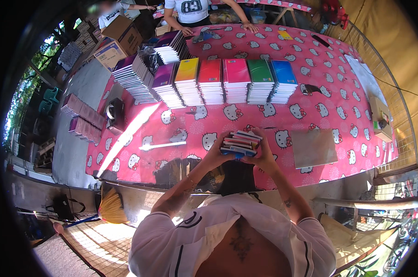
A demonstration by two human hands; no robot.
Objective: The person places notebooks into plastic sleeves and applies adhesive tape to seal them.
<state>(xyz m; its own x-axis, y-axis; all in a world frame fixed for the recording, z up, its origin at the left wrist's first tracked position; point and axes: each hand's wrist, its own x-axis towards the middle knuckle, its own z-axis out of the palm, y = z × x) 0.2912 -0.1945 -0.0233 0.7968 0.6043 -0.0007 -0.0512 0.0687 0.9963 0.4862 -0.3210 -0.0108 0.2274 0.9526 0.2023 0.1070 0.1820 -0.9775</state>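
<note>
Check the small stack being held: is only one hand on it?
No, the left hand and the right hand grip the small stack from opposite sides.

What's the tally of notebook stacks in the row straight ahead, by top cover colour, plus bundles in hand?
Purple stack: 1
Yellow stack: 1
Red stack: 1
Pink stack: 1
Green stack: 1
Blue stack: 1
Held bundle: 1
Total: 7 (6 stacks, 1 bundle). Purple piles left of and behind the row not counted.

Both hands (pixel 217 153) (pixel 264 154) hold notebooks (pixel 240 142) — six notebook stacks (pixel 211 82) beyond.
</note>
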